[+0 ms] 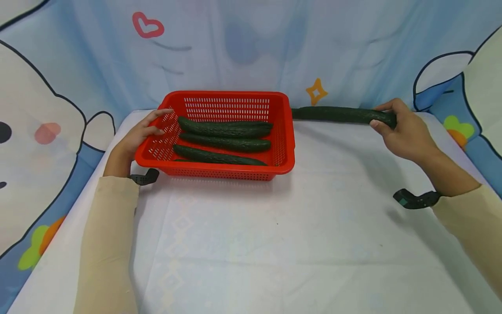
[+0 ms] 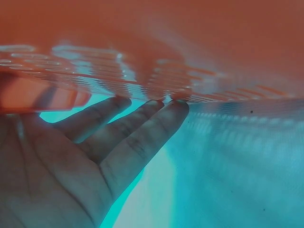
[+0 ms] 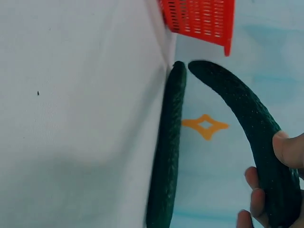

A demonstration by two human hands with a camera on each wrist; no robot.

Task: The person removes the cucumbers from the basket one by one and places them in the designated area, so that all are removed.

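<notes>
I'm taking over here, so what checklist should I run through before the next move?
1. Right hand gripping a cucumber: ok.
2. Left hand on the red basket: ok, at its left end.
3. Gripped cucumber inside the basket: not ok, it is outside.
4. Loose cucumber inside too: not ok, it lies outside.
5. Basket resting level on the table: cannot tell.

Our left arm [image 1: 106,244] stretches forward, the left grip [image 1: 135,136] near the tabletop's [image 1: 294,226] far left corner, fingers spread; our right arm [image 1: 470,222] slants inward, the right grip [image 1: 412,133] near the far right corner, thumb opposing curled fingers.
</notes>
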